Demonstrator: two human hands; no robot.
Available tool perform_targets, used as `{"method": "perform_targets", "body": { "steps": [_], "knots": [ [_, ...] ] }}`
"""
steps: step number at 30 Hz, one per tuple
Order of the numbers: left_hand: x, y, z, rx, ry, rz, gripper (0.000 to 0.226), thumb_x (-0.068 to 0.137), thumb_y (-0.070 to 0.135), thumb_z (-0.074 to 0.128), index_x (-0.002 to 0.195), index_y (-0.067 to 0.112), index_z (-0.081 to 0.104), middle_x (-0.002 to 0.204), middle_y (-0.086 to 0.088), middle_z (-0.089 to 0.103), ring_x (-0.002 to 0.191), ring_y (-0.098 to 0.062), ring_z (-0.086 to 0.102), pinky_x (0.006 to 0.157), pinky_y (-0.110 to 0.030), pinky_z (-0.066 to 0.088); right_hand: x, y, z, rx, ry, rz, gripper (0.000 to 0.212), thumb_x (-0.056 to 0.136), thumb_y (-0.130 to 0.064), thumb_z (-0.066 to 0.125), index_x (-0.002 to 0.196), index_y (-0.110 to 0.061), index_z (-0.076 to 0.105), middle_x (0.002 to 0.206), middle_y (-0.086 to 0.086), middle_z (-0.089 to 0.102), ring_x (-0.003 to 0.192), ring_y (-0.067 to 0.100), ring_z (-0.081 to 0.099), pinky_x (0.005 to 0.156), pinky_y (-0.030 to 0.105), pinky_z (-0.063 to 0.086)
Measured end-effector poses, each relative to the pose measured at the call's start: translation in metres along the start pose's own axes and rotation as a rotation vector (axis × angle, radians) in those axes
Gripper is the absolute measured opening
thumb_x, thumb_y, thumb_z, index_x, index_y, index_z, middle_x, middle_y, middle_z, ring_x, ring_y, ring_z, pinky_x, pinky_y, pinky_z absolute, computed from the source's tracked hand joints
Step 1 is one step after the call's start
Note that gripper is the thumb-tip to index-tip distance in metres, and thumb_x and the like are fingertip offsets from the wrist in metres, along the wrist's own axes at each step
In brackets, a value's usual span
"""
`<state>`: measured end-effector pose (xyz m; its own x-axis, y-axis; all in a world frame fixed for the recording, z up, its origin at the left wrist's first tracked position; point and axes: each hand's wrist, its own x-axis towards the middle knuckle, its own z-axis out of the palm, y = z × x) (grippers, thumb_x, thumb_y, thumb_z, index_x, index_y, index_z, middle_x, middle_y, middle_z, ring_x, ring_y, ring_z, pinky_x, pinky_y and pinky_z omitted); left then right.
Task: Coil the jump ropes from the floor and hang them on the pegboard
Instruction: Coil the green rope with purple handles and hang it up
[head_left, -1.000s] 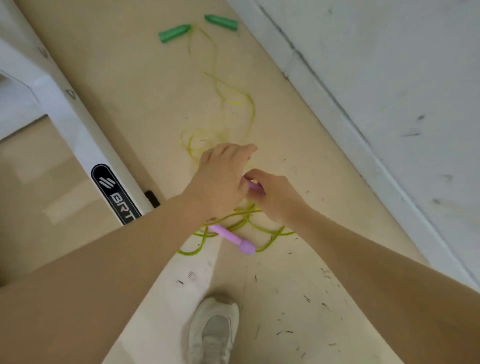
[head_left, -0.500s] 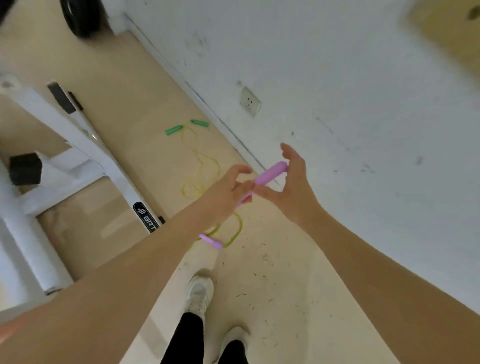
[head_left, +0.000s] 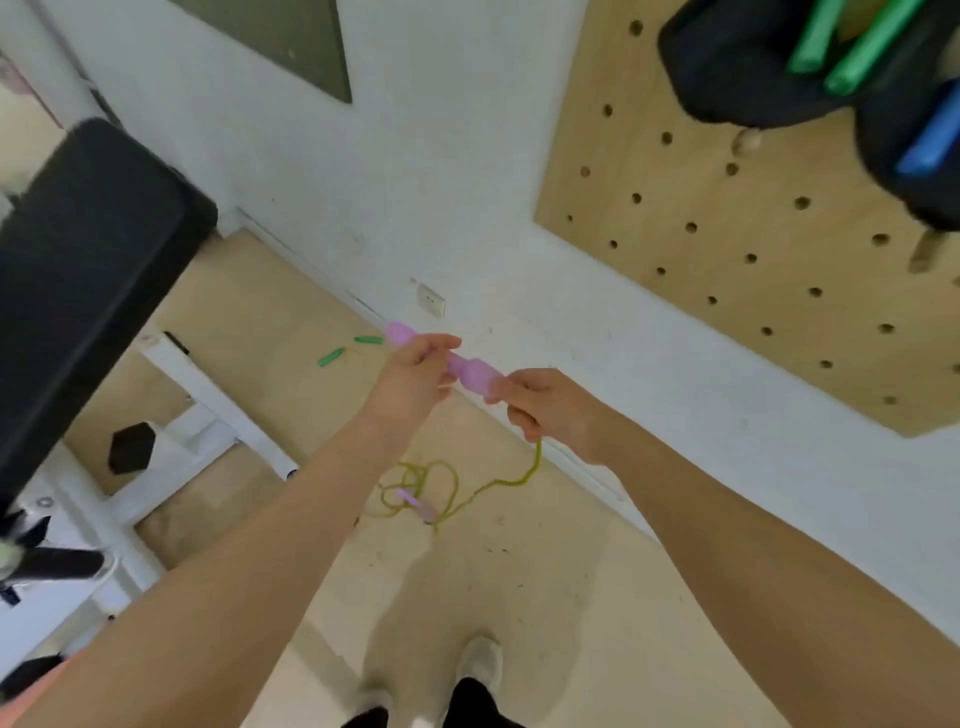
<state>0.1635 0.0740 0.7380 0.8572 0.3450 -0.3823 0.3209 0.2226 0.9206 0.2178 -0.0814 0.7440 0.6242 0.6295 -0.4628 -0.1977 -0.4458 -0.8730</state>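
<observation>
The left hand (head_left: 415, 376) is curled round a smooth pink plastic jump-rope handle (head_left: 457, 366), whose far tip pokes out past the knuckles toward the wall. The right hand (head_left: 548, 410) grips the near end of the same handle, fingers closed, with the thin yellow-green cord (head_left: 535, 457) leaving from under its palm. The handle's long axis runs between the two hands, slanting from upper left to lower right, roughly along the skirting of the white wall.

From the right hand the cord drops down and back toward the person, ending in a loose tangle on the pale wooden floor (head_left: 545, 597), where the second pink handle (head_left: 413, 501) lies among the loops, below and between the forearms. Most of the rope is still uncoiled there, so gathering means drawing it upward; the right hand, already on the cord, seems the better placed to feed it.

A second rope with green handles (head_left: 331, 357) lies farther off on the floor by the wall, beyond the left hand. The plywood pegboard (head_left: 727, 260) hangs up and to the right, on the right hand's side.
</observation>
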Motion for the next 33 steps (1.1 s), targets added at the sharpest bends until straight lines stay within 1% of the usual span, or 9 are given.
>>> {"method": "perform_targets", "body": {
  "steps": [3, 5, 7, 10, 15, 18, 23, 27, 33],
  "knots": [
    [-0.029, 0.017, 0.002, 0.854, -0.147, 0.019, 0.028, 0.1, 0.027, 0.038, 0.096, 0.014, 0.062, 0.083, -0.003, 0.049, 0.08, -0.018, 0.045, 0.06, -0.025, 0.034, -0.041, -0.019, -0.003, -0.151, 0.153, 0.005, 0.038, 0.095, -0.037, 0.05, 0.073, -0.007, 0.06, 0.051, -0.003, 0.036, 0.046, 0.01, 0.03, 0.052, 0.023, 0.026],
    [-0.045, 0.03, 0.003, 1.156, -0.231, 0.281, 0.038, 0.097, 0.037, 0.035, 0.077, 0.017, 0.061, 0.076, -0.002, 0.044, 0.082, -0.02, 0.043, 0.069, -0.026, 0.032, -0.065, -0.027, 0.001, -0.222, 0.187, -0.009, 0.041, 0.093, -0.039, 0.052, 0.065, -0.009, 0.056, 0.052, 0.0, 0.037, 0.047, 0.012, 0.03, 0.05, 0.021, 0.028],
    [-0.062, 0.036, 0.001, 0.942, -0.426, 0.486, 0.031, 0.091, 0.041, 0.038, 0.081, 0.031, 0.065, 0.079, -0.003, 0.047, 0.081, -0.02, 0.046, 0.074, -0.031, 0.037, -0.088, -0.033, 0.012, -0.226, 0.238, -0.053, 0.044, 0.092, -0.039, 0.054, 0.058, -0.01, 0.047, 0.055, 0.004, 0.036, 0.05, 0.014, 0.03, 0.053, 0.021, 0.03],
    [-0.098, 0.032, -0.003, 0.615, -0.695, 0.402, 0.012, 0.091, 0.03, 0.05, 0.095, 0.032, 0.06, 0.095, 0.002, 0.066, 0.092, -0.015, 0.06, 0.08, -0.029, 0.048, -0.117, -0.038, 0.037, -0.143, 0.315, -0.123, 0.042, 0.09, -0.037, 0.058, 0.062, -0.008, 0.049, 0.055, 0.001, 0.034, 0.055, 0.015, 0.031, 0.061, 0.023, 0.032],
    [-0.141, 0.028, 0.001, 0.529, -0.619, 0.451, 0.019, 0.085, 0.03, 0.063, 0.092, 0.013, 0.063, 0.057, 0.014, 0.057, 0.054, -0.003, 0.05, 0.053, -0.018, 0.038, -0.167, -0.04, 0.068, -0.071, 0.323, -0.124, 0.049, 0.094, -0.046, 0.047, 0.075, -0.007, 0.07, 0.065, 0.001, 0.053, 0.062, 0.012, 0.046, 0.077, 0.025, 0.047],
    [-0.166, 0.036, 0.012, 0.34, -0.652, 0.399, 0.03, 0.088, 0.032, 0.06, 0.069, 0.009, 0.054, 0.051, 0.005, 0.045, 0.047, -0.011, 0.036, 0.043, -0.018, 0.028, -0.206, -0.024, 0.068, -0.041, 0.397, -0.055, 0.053, 0.094, -0.051, 0.037, 0.066, -0.011, 0.056, 0.064, -0.001, 0.055, 0.069, 0.018, 0.056, 0.091, 0.03, 0.047],
    [-0.192, 0.058, 0.03, -0.181, -0.824, 0.245, 0.037, 0.09, 0.017, 0.044, 0.055, 0.015, 0.055, 0.056, 0.001, 0.054, 0.054, -0.012, 0.048, 0.059, -0.022, 0.041, -0.282, 0.034, 0.051, -0.075, 0.551, 0.012, 0.022, 0.091, -0.018, 0.056, 0.07, -0.011, 0.058, 0.079, -0.001, 0.064, 0.093, 0.016, 0.061, 0.105, 0.033, 0.036],
    [-0.203, 0.045, 0.029, 0.071, -1.063, 0.261, 0.021, 0.085, 0.012, 0.04, 0.074, 0.004, 0.056, 0.071, -0.001, 0.06, 0.066, -0.014, 0.054, 0.065, -0.021, 0.045, -0.326, 0.044, 0.041, 0.103, 0.788, -0.098, 0.028, 0.094, -0.017, 0.051, 0.068, -0.012, 0.047, 0.056, -0.003, 0.034, 0.051, 0.011, 0.036, 0.071, 0.031, 0.043],
    [-0.261, 0.017, 0.069, 0.5, -1.221, 0.049, 0.024, 0.083, 0.028, 0.049, 0.065, 0.014, 0.054, 0.049, 0.006, 0.032, 0.042, -0.01, 0.029, 0.06, -0.022, 0.041, -0.353, 0.014, 0.048, -0.166, 0.737, -0.182, 0.022, 0.093, -0.024, 0.054, 0.075, -0.017, 0.064, 0.055, -0.007, 0.033, 0.05, 0.008, 0.031, 0.052, 0.023, 0.03]
  ]
}}
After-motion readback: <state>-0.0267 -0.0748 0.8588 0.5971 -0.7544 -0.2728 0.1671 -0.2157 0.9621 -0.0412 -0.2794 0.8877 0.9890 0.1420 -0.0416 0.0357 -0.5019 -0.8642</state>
